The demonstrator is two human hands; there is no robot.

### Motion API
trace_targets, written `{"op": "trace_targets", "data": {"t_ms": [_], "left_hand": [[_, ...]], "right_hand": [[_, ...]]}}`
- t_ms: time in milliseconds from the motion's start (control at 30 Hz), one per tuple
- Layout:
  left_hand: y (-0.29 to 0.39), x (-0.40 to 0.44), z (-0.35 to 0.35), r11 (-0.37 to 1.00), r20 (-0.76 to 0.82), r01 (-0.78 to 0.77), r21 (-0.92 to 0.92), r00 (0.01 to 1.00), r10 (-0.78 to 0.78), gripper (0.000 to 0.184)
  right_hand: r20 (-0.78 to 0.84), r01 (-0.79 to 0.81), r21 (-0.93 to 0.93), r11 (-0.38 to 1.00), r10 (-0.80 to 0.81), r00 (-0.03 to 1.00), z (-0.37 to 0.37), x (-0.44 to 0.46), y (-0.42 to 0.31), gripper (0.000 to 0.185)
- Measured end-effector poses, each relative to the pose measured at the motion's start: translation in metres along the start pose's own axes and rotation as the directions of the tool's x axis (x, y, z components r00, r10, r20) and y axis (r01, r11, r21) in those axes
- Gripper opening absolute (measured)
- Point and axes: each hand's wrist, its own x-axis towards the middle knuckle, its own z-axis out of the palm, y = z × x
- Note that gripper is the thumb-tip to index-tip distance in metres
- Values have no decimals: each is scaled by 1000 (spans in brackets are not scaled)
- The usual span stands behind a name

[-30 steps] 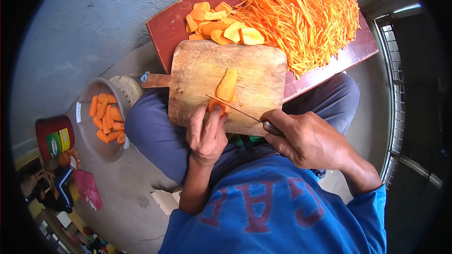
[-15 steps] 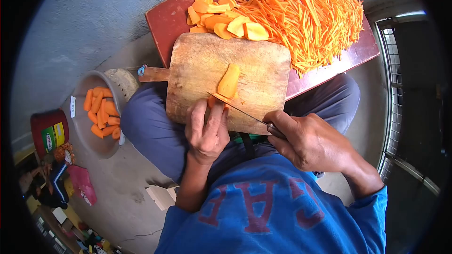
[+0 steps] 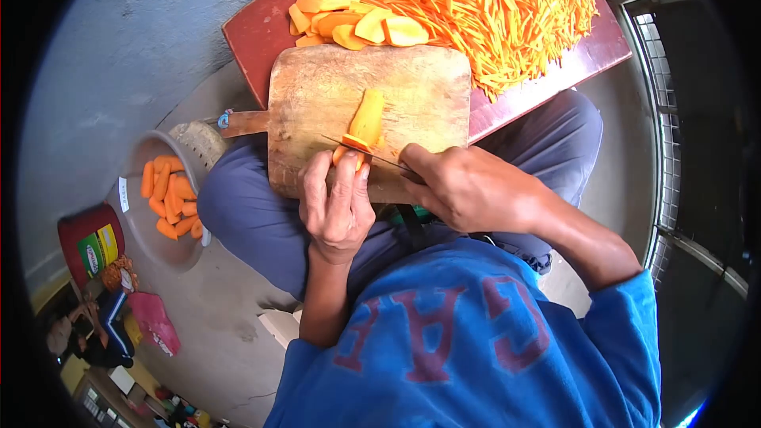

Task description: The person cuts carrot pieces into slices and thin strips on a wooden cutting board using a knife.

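Observation:
My left hand [image 3: 338, 210] has its fingers closed on the near end of a peeled carrot [image 3: 351, 157] at the lower part of the wooden cutting board [image 3: 428, 87]. In my right hand [image 3: 476, 190] is a knife [image 3: 380, 159], gripped by its handle. Its thin blade slants across the carrot just beyond my left fingertips. Past the blade, a longer flat carrot piece [image 3: 367, 117] points away from me. How deep the blade sits is hard to see. The board rests across my lap and against the red tabletop [image 3: 265, 40].
Shredded carrot [image 3: 507, 16] lies heaped on the tabletop, with carrot slices [image 3: 341, 16] left of it. A basin [image 3: 178, 257] of peeled carrots stands on the floor at left. Near it are a red bucket [image 3: 75, 250] and another person [image 3: 111, 325]. A metal-framed grille [image 3: 656, 95] is at right.
My right hand and the knife have moved left and away from me, so the blade lies farther across the carrot. The whole view has shifted slightly.

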Motion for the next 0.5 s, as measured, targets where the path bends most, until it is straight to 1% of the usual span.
{"op": "trace_targets", "data": {"t_ms": [133, 267, 300, 333, 433, 500], "left_hand": [[0, -1, 1, 1000, -2, -30, 0, 1000, 30, 30], [3, -3, 2, 1000, -20, -22, 8, 1000, 22, 31], [3, -3, 3, 1000, -22, 5, -17, 1000, -6, 31], [3, -2, 2, 1000, -19, -5, -25, 1000, 5, 32], [-1, -6, -1, 999, 14, 1, -51, 1000, -1, 34], [-2, -6, -1, 999, 8, -17, -38, 1000, 17, 35]], "right_hand": [[-5, 11, -43, 999, -12, 1000, 8, 11, 11, 27], [-40, 40, 3, 999, -39, 998, 8, 9, 19, 25], [-45, 54, 7, 999, -54, 998, 7, 7, 20, 25], [-46, 72, 13, 997, -71, 996, 6, 6, 19, 25], [-56, -6, 85, 996, 11, 998, -9, -14, -1, 26], [-47, -54, 82, 995, 58, 997, -23, -29, -20, 26]]}}
